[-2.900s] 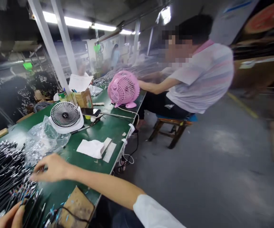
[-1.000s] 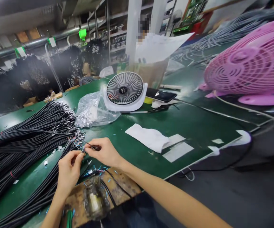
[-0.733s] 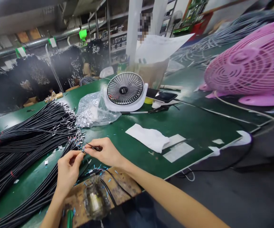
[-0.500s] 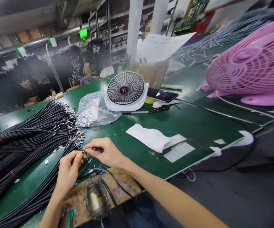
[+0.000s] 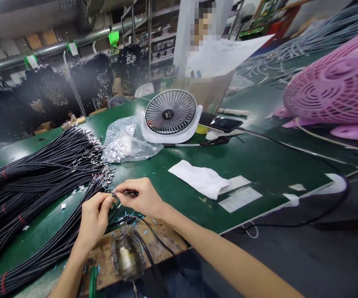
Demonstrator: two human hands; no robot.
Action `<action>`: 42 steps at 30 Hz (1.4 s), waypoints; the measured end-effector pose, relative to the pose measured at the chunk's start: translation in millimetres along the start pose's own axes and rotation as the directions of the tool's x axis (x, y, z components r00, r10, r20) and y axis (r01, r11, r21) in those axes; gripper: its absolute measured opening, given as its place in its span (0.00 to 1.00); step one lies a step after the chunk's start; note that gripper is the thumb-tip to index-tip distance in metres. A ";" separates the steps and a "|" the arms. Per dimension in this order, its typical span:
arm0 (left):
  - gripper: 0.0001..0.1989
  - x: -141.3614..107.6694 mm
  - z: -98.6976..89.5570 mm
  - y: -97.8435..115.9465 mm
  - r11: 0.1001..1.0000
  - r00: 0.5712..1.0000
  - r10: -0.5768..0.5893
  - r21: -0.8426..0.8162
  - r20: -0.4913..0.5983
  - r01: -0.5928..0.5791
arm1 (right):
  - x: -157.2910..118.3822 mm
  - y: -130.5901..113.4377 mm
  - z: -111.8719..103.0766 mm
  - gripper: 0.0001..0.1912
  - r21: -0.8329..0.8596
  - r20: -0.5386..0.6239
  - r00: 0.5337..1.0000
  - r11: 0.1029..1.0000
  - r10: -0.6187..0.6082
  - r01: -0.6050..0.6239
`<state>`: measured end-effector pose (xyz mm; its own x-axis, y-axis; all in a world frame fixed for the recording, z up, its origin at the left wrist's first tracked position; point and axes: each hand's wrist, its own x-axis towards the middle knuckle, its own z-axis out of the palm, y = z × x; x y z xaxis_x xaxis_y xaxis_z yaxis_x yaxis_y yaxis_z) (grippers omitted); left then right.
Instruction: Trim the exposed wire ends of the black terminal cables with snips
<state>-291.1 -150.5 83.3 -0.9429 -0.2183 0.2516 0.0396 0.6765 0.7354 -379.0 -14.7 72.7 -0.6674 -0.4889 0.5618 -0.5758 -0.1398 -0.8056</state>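
Observation:
My left hand (image 5: 96, 215) pinches the end of a black cable between thumb and forefinger. My right hand (image 5: 143, 198) meets it at the fingertips, closed around a thin dark hand tool (image 5: 131, 193) whose exact kind I cannot make out. Its tip is at the cable end, where the fingers hide the detail. Just left of both hands lies a large pile of black cables (image 5: 42, 174), their stripped ends pointing toward the bag. Below the hands, a wooden board (image 5: 163, 238) carries a tape-wrapped metal block (image 5: 126, 256) and small blue scraps.
A clear plastic bag (image 5: 126, 140) of small parts lies beside a small round fan (image 5: 170, 112). Further right are a phone (image 5: 225, 123), a white cloth (image 5: 197, 178) and a pink fan (image 5: 334, 82). A green handle (image 5: 93, 281) stands at the board's left. Someone is behind the papers.
The view has turned slightly left, so the scene sits further right. Both hands stay together at the cable end, with only small finger movement.

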 end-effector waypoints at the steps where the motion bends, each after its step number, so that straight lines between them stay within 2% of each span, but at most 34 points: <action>1: 0.14 -0.2 0.7 0.1 1.000 1.000 -0.005 -0.010 0.002 0.005 | 0.0 -1.4 1.4 0.07 0.045 -0.007 0.998 0.997 0.060 -0.060; 3: 0.15 -1.3 2.9 -0.6 0.999 1.000 -0.029 -0.033 -0.004 0.029 | 0.6 -4.1 3.9 0.06 0.207 0.006 0.974 0.953 0.227 -0.223; 6: 0.14 -4.1 7.4 -3.0 0.998 0.998 -0.035 -0.060 -0.057 0.031 | 2.9 -4.0 5.7 0.08 0.459 0.150 0.876 0.752 0.458 -0.472; 8: 0.12 -5.8 9.8 -4.1 0.998 0.994 0.002 -0.056 -0.108 -0.008 | 4.6 -0.8 5.1 0.10 0.515 0.256 0.829 0.655 0.497 -0.552; 12: 0.08 -5.3 8.0 -3.9 0.987 0.967 0.152 0.079 -0.205 -0.138 | 7.4 5.8 1.7 0.14 0.520 0.360 0.803 0.613 0.474 -0.595; 15: 0.05 -2.8 1.7 -2.1 0.940 0.931 0.309 0.211 -0.194 -0.269 | 8.0 3.4 0.1 0.17 0.511 0.350 0.814 0.634 0.463 -0.580; 17: 0.04 -1.7 -2.1 0.1 0.882 0.890 0.427 0.291 -0.161 -0.370 | 7.4 -1.1 0.5 0.17 0.494 0.305 0.838 0.677 0.453 -0.545; 19: 0.04 -0.3 -4.4 1.3 0.842 0.854 0.489 0.353 -0.179 -0.408 | 7.3 -3.1 1.6 0.15 0.477 0.279 0.861 0.717 0.426 -0.509; 20: 0.05 1.0 -4.9 0.8 0.835 0.849 0.495 0.370 -0.184 -0.407 | 8.0 -2.2 1.9 0.16 0.478 0.280 0.870 0.728 0.405 -0.492; 22: 0.08 4.8 -4.9 -2.5 0.840 0.847 0.484 0.386 -0.218 -0.381 | 10.1 2.8 1.1 0.18 0.446 0.280 0.888 0.770 0.364 -0.456; 25: 0.11 9.9 -3.6 -9.0 0.879 0.872 0.422 0.348 -0.248 -0.326 | 11.9 9.1 -1.5 0.19 0.329 0.262 0.897 0.841 0.356 -0.430; 28: 0.10 10.3 -2.6 -10.9 0.940 0.921 0.317 0.206 -0.225 -0.273 | 10.9 6.3 -0.4 0.16 0.289 0.246 0.917 0.879 0.314 -0.379; 31: 0.11 7.3 -2.6 -7.6 0.987 0.965 0.160 0.056 -0.207 -0.152 | 9.3 -2.9 3.3 0.13 0.212 0.175 0.934 0.914 0.313 -0.346; 33: 0.11 4.3 -3.0 -5.3 0.993 0.964 0.118 0.015 -0.238 -0.118 | 7.6 -9.9 4.7 0.12 0.162 0.106 0.932 0.919 0.346 -0.359; 36: 0.09 -0.8 -3.7 -6.2 0.992 0.943 0.118 0.089 -0.313 -0.095 | 4.4 -16.5 2.6 0.13 0.086 0.048 0.925 0.921 0.377 -0.380; 38: 0.07 -4.2 -4.3 -9.4 0.988 0.918 0.117 0.143 -0.379 -0.066 | 2.2 -17.0 0.0 0.14 0.047 0.026 0.957 0.955 0.291 -0.291; 42: 0.08 -10.2 -5.2 -14.7 0.980 0.909 0.142 0.184 -0.392 -0.074 | -1.5 -13.6 -1.3 0.12 0.030 0.065 0.987 0.988 0.148 -0.151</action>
<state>-280.4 -161.8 73.2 -0.7218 -0.3783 0.5796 0.0473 0.8084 0.5867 -370.7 -10.9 83.1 -0.7135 -0.5587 0.4227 -0.4545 -0.0901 -0.8862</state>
